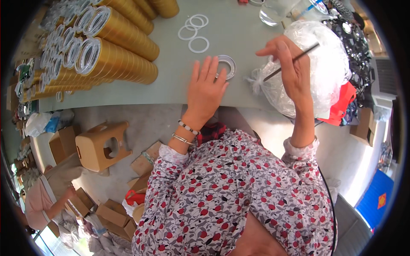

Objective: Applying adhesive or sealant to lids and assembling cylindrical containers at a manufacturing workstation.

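My left hand [206, 90] lies flat on the pale green table [171, 85], fingers spread, its fingertips touching a clear round ring [227, 65]. My right hand [288, 64] is raised over the table's right part and grips a thin dark stick [294, 60] like a pen. Just behind and under that hand sits a crumpled clear plastic bag [329, 64]. Three white rings [194, 32] lie further back on the table.
Long golden rolls stacked with clear rings [115, 47] fill the table's left. A heap of dark small parts [356, 42] lies at the far right, with red cloth [344, 104] below the bag. On the floor stand a tan stool [102, 147] and cardboard boxes [113, 215]. Another person [42, 198] crouches at lower left.
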`<state>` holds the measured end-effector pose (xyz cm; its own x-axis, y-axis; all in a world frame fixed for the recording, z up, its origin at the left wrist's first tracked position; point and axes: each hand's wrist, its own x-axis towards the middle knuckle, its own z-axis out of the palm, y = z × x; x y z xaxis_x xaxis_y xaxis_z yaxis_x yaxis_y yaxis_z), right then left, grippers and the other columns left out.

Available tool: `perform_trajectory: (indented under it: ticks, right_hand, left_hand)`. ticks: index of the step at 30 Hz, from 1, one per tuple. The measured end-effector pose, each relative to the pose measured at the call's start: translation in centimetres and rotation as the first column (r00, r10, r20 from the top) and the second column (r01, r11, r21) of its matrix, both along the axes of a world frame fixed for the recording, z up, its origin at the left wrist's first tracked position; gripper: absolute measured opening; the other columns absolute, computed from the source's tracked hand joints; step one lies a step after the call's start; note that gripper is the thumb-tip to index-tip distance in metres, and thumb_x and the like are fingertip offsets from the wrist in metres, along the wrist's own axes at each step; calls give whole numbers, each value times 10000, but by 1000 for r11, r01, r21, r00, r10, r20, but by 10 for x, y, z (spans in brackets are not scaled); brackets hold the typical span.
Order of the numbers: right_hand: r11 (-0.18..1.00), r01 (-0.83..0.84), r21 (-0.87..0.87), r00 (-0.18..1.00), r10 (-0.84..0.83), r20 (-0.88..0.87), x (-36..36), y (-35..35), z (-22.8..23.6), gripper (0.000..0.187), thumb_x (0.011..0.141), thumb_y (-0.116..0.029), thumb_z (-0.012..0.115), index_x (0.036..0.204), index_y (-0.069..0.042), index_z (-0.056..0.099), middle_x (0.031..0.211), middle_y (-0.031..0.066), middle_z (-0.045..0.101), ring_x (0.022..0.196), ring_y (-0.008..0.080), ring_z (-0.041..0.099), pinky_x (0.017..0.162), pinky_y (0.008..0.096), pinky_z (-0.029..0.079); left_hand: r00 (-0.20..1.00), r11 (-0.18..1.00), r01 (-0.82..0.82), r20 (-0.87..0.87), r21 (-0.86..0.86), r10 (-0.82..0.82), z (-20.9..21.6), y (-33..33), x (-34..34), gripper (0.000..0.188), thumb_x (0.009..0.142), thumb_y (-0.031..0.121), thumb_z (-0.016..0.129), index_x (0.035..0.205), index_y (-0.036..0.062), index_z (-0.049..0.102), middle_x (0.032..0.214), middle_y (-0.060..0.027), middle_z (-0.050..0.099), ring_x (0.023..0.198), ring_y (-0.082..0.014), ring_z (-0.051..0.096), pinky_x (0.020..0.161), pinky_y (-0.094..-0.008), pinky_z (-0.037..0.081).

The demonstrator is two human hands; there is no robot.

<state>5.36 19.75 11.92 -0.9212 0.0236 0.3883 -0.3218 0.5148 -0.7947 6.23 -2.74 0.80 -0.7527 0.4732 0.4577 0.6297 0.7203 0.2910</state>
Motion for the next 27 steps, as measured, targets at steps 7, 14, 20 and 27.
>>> perform_trajectory:
  ticks: [7, 14, 20, 27]
  right_hand:
    - [981, -57, -186, 998, 49, -46, 38, -4, 0, 396, 1055, -166, 458, 841, 62, 700, 831, 131, 688, 689, 169, 629, 635, 317, 512]
    - [989, -148, -24, 985, 145, -93, 25, -17, -25, 283, 1007, -139, 539, 877, 35, 720, 888, 149, 726, 772, 226, 695, 662, 301, 540]
    - [990, -141, 27, 990, 141, 34, 18, -28, -52, 128, 930, -80, 652, 936, 29, 720, 979, 142, 725, 836, 265, 698, 715, 329, 552]
    - [979, -157, 128, 988, 155, 27, 29, -32, -65, 173, 922, -21, 630, 1084, 9, 681, 1077, 160, 705, 957, 332, 696, 817, 369, 568]
  left_hand:
    - [999, 1000, 10, -54, 11, -9, -7, 0, -4, 345, 842, 142, 747, 1170, 78, 663, 1382, -144, 559, 1355, -324, 469, 1147, -548, 330]
    - [996, 999, 6, -94, 42, -2, -16, -1, -7, 356, 831, 113, 745, 1177, 93, 664, 1304, -164, 595, 1321, -354, 507, 1123, -555, 360]
    - [992, 1000, -11, -122, -12, 10, -15, 2, -8, 355, 834, 114, 725, 1184, 125, 669, 1291, -159, 604, 1276, -348, 537, 1106, -544, 379]
    - [988, 998, -56, -144, 15, 57, -17, 8, -7, 365, 838, 130, 736, 1194, 104, 658, 1271, -148, 615, 1267, -341, 539, 1098, -543, 383]
